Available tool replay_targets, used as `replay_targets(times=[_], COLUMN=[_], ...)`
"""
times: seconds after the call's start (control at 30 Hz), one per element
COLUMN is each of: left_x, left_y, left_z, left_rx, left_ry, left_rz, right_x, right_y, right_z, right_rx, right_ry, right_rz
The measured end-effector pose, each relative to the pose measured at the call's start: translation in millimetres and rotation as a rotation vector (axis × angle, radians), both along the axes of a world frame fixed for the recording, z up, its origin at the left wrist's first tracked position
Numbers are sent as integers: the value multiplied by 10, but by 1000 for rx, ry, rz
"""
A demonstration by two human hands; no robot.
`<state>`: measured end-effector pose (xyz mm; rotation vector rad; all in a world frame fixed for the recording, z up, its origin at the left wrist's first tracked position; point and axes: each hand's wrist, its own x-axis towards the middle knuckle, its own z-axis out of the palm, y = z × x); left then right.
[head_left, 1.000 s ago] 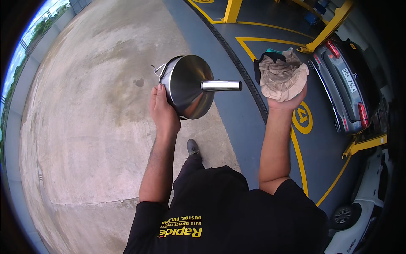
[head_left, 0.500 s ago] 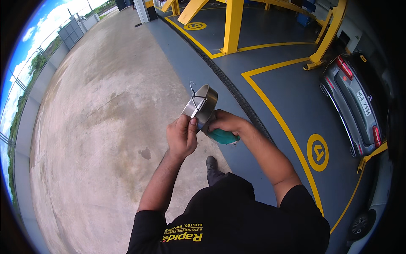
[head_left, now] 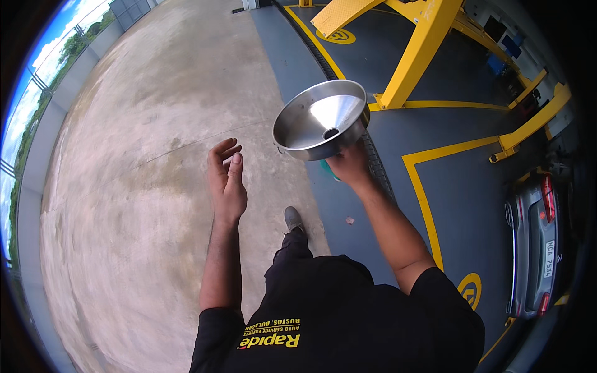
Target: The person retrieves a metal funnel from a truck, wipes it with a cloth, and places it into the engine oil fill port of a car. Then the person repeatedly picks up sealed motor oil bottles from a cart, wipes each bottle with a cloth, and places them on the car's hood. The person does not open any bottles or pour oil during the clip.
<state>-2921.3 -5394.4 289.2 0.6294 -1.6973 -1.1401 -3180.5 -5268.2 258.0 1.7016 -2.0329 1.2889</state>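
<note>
A wide, shiny metal funnel [head_left: 320,112] is held up in front of me, its open mouth tilted toward me and the round hole showing low in its bowl. My right hand [head_left: 349,165] grips it from below; the fingers are partly hidden behind the rim. A small bit of something green [head_left: 330,170] shows beside that hand under the funnel, too covered to name. My left hand [head_left: 227,183] is raised to the left of the funnel, apart from it, with nothing in it and its thumb and fingers spread.
Concrete floor [head_left: 143,205] lies to my left, and a blue-grey painted floor with yellow lines to my right. A dark grating strip [head_left: 377,165] runs along the painted floor. Yellow lift posts [head_left: 416,59] stand ahead right. A grey car [head_left: 538,248] is at the far right.
My left hand has let go of the funnel and moved left, opening. My right hand has turned the funnel so its mouth faces me. The view has shifted, with the car lower in it.
</note>
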Motion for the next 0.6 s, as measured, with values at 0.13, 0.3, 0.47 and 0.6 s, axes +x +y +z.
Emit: replay_targets(times=[0.13, 0.3, 0.47, 0.6], left_x=[-1110, -2508, -3703, -4451], left_y=[-1260, -2911, -4762, -6268], left_z=[369, 510, 440, 314], left_rx=[333, 391, 395, 505], left_ry=[-109, -275, -155, -227], left_rz=[-118, -236, -515, -553], right_x=[-690, -1698, -3073, -3912], right_y=[-1383, -2948, -4278, -5830], right_z=[128, 279, 221, -15], right_rx=[-128, -160, 7, 450], right_ry=[348, 144, -662, -1122], right_rz=[-164, -108, 415, 680])
